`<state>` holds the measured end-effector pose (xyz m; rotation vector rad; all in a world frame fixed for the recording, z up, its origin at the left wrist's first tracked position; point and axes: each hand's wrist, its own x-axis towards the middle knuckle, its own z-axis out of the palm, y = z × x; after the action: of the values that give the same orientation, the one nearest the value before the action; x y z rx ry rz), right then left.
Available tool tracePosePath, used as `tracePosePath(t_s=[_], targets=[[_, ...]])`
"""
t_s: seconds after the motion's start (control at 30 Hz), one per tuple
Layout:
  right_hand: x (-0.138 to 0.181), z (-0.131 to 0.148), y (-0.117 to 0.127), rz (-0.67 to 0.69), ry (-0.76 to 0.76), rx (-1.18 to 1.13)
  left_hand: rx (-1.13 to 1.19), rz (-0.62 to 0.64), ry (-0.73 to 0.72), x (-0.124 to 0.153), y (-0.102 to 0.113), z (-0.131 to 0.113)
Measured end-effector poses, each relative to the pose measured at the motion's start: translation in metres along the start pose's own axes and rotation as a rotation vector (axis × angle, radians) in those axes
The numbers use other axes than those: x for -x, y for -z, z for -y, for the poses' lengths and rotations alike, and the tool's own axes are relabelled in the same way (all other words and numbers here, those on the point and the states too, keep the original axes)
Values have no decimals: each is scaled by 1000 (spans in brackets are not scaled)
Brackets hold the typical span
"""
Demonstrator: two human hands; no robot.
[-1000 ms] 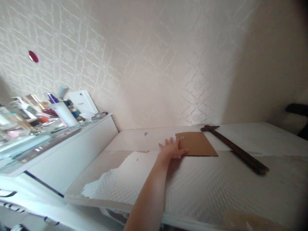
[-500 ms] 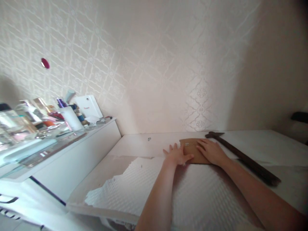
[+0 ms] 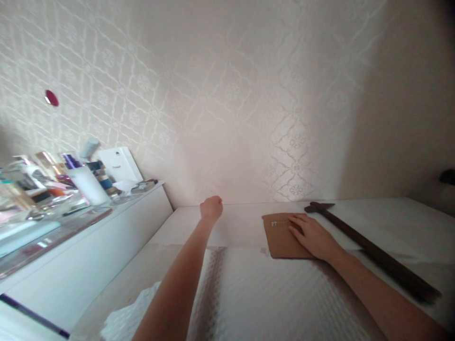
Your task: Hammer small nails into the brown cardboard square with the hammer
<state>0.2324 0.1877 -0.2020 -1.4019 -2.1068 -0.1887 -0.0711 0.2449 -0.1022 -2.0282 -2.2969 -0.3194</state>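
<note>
A brown piece of cardboard (image 3: pixel 282 241) lies on the white surface, with small silvery bits and a row of marks near its top edge. My right hand (image 3: pixel 313 234) rests flat on its right part, fingers stretched and slightly apart. To the left, near the back of the surface, my left hand (image 3: pixel 211 208) is closed with the fingers curled in; whatever it may hold is hidden. An old hammer (image 3: pixel 369 248) with a dark handle lies right of my right hand, its head towards the wall.
Bubble wrap (image 3: pixel 277 293) covers the near part of the white surface (image 3: pixel 241 225). At left stands a white cabinet (image 3: pixel 135 218) crowded with bottles and a white box (image 3: pixel 120 166). The patterned wall (image 3: pixel 227 118) rises behind.
My left hand has left the cardboard and moved left, closing at the spot where small metal bits lay. My right hand stays on the cardboard. The view has shifted slightly.
</note>
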Motion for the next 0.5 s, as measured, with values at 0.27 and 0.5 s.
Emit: tracePosePath(t_s=[0.27,0.5], targets=[[1,5,3,-2,-39,2,-64,224,104,-41,-15,40],[1,8,6,-2,-68,7,-54,284,108,-53,-24,40]])
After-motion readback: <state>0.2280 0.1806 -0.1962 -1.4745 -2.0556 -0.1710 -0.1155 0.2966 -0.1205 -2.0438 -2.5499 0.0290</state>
